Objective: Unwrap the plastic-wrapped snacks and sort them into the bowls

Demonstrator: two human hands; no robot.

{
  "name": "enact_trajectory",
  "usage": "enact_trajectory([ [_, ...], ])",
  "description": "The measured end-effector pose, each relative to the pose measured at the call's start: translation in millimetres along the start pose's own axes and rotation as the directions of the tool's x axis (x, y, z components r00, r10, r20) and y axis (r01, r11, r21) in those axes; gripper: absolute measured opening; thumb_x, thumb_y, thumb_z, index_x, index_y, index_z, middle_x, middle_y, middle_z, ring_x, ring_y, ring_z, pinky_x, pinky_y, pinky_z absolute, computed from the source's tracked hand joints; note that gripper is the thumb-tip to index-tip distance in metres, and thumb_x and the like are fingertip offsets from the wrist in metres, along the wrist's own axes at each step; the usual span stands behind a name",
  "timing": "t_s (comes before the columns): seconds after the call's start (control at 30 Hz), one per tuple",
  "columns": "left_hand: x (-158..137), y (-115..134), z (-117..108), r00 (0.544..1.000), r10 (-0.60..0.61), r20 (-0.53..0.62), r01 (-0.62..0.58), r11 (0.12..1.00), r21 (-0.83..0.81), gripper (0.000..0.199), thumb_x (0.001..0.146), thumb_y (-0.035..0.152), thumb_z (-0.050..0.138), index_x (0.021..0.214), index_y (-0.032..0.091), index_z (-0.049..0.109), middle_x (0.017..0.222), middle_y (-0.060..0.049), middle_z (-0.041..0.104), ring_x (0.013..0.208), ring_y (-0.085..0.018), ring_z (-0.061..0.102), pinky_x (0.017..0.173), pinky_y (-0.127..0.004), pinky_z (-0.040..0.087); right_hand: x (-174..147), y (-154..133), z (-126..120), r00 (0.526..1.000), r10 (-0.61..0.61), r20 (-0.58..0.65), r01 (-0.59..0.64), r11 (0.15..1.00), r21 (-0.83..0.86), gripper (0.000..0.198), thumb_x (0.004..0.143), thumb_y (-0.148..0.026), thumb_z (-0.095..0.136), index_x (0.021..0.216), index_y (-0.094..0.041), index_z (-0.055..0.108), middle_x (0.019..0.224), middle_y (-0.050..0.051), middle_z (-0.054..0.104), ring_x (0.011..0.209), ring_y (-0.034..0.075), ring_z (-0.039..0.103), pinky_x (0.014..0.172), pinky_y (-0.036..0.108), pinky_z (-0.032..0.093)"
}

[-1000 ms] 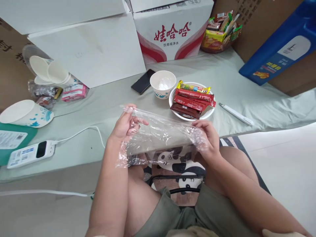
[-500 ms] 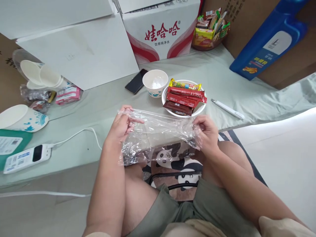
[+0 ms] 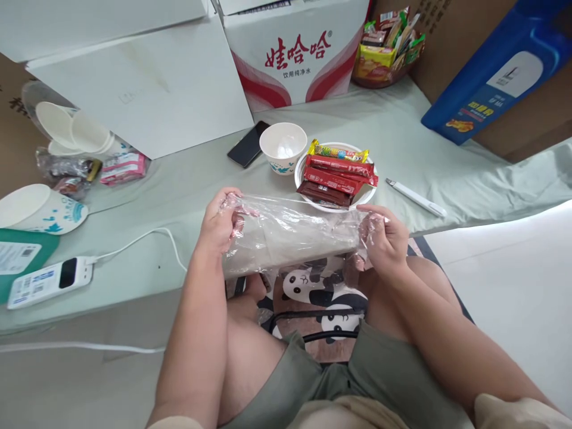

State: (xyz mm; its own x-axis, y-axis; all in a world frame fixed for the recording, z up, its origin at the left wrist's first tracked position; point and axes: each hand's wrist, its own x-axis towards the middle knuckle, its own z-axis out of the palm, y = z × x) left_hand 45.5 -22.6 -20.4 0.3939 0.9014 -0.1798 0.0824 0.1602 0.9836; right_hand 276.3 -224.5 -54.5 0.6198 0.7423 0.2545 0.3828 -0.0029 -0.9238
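A sheet of clear plastic film (image 3: pixel 295 235) is stretched between my two hands, above my lap at the table's front edge. My left hand (image 3: pixel 222 220) is closed on its left end. The right end is gripped by my right hand (image 3: pixel 383 238), whose fingers are curled into the film. Just beyond the film stands a white bowl (image 3: pixel 372 196) with several wrapped snack bars (image 3: pixel 337 176) in it, red, brown and yellow. Left of that bowl is a paper cup (image 3: pixel 282 149) with something clear and crumpled inside.
A white utility knife (image 3: pixel 415 198) lies right of the bowl, and a black phone (image 3: pixel 248 145) behind the cup. At left are a power bank (image 3: pixel 51 283) with a white cable, a paper bowl (image 3: pixel 62 211) and stacked cups (image 3: pixel 87 131). Boxes, a snack basket (image 3: pixel 388 74) and a blue bottle (image 3: pixel 487 83) stand behind.
My right hand has shifted slightly right and changed its hold on the film. The film is pulled wider, and its lower edge hangs less far down. My left hand stays about where it was.
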Motion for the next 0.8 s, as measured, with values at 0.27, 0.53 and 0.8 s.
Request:
enact_trajectory([
  [0.27,-3.8,4.1,-9.0,0.986,0.024,0.164,0.012,0.976,-0.218,0.052,0.060,0.040,0.087,0.099,0.024,0.057,0.069,-0.001,0.075,0.040,-0.008,0.053,0.040,-0.019,0.037,1.3,-5.4,-2.3,0.996,-0.032,0.083,0.030,0.999,0.020,0.018,0.084,-0.031,0.071,0.075,-0.023,0.056,0.069,-0.002,0.060,0.063,0.015,0.059,0.060,0.030,0.049],
  [0.53,-3.1,-8.3,-3.4,0.968,-0.142,0.207,0.131,0.989,0.066,0.038,0.061,0.031,0.089,0.083,0.016,0.062,0.077,-0.006,0.074,0.062,-0.014,0.068,0.059,-0.025,0.053,1.6,1.3,-12.8,0.987,-0.158,-0.012,0.158,0.985,0.072,0.023,0.082,-0.034,0.076,0.086,-0.026,0.055,0.081,-0.002,0.064,0.062,0.013,0.058,0.055,0.028,0.046],
  [0.8,3.4,-8.8,-0.6,0.995,-0.034,0.090,0.033,0.999,0.015,0.039,0.067,0.031,0.083,0.079,0.022,0.047,0.077,-0.001,0.072,0.054,-0.011,0.066,0.051,-0.020,0.049,-1.0,4.9,-15.7,0.962,-0.267,-0.053,0.272,0.955,0.120,0.028,0.076,-0.027,0.079,0.094,-0.030,0.059,0.091,-0.001,0.060,0.072,0.015,0.060,0.064,0.032,0.052],
])
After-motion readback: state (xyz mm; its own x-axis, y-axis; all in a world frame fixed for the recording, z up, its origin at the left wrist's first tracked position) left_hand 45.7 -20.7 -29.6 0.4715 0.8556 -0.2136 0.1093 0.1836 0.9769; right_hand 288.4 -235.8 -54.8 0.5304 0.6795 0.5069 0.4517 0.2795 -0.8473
